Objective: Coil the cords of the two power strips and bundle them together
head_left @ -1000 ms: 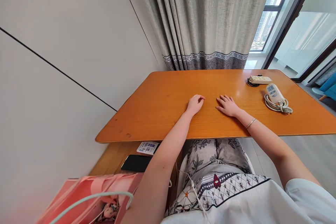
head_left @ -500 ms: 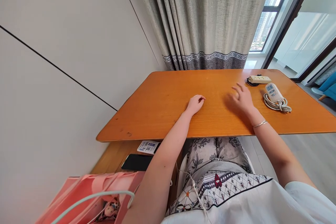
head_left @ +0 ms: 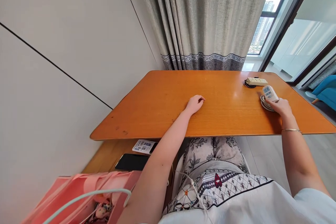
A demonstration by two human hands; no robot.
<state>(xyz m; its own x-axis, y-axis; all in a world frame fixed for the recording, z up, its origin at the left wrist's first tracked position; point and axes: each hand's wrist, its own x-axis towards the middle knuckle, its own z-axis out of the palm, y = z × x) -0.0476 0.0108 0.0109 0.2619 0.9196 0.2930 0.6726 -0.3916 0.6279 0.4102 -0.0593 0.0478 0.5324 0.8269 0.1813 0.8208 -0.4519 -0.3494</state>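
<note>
My right hand (head_left: 282, 107) is closed around the near end of a white power strip (head_left: 270, 93), its thumb over the cord side. The strip's socket face shows, and its pale coiled cord (head_left: 266, 104) lies under it and the hand. Whether the strip touches the table I cannot tell. My left hand (head_left: 195, 105) rests near the middle of the orange-brown wooden table (head_left: 147, 108), fingers loosely curled in with nothing visible in them. Behind the white strip lies a cream power strip (head_left: 257, 81) with a black cord (head_left: 249, 84).
Below the table's left front edge, a black phone (head_left: 132, 162) and a printed white card (head_left: 143, 146) lie on a wooden surface. A pink bag (head_left: 70, 192) stands at lower left. A grey curtain (head_left: 210, 17) hangs behind the table; a wall (head_left: 52, 112) rises left.
My right hand has moved right from bare table and taken hold of the white power strip. My left hand stays where it was. The view has shifted slightly.
</note>
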